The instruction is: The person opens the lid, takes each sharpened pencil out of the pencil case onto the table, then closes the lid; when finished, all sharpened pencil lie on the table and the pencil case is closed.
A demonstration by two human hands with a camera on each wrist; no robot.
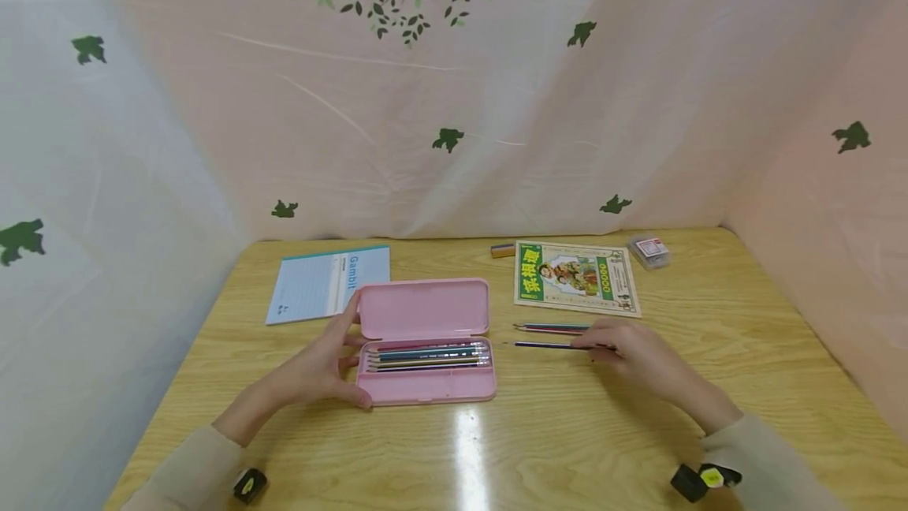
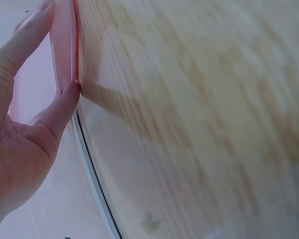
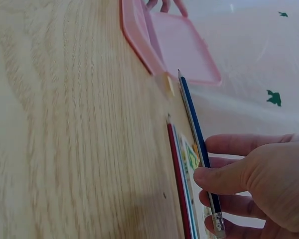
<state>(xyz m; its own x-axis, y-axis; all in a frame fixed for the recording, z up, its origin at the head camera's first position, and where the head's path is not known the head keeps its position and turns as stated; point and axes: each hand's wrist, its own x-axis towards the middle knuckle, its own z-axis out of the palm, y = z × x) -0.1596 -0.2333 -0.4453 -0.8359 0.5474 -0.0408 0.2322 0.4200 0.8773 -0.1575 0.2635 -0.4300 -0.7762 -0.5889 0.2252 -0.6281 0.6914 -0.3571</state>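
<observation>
A pink pencil case [image 1: 424, 309] stands open on the table, its lid raised at the back. Several pencils [image 1: 426, 356] lie side by side in its rear compartment; a divider splits the front part. My left hand [image 1: 312, 369] holds the case at its left end, thumb at the front corner and fingers by the lid. To the right of the case, my right hand [image 1: 638, 353] pinches a dark blue pencil [image 3: 192, 117] between thumb and fingers, its sharpened tip toward the case. Just behind it, a red pencil [image 3: 175, 164] and a blue-green one lie on the table.
A light blue notebook [image 1: 312, 286] lies behind the case on the left. At the back right are a booklet [image 1: 576, 278] with a green-and-yellow cover, a small orange-and-blue eraser-like block [image 1: 503, 251] and a small clear packet [image 1: 649, 251]. Printed cloth [image 1: 496, 140] hangs behind the wooden table [image 1: 567, 448].
</observation>
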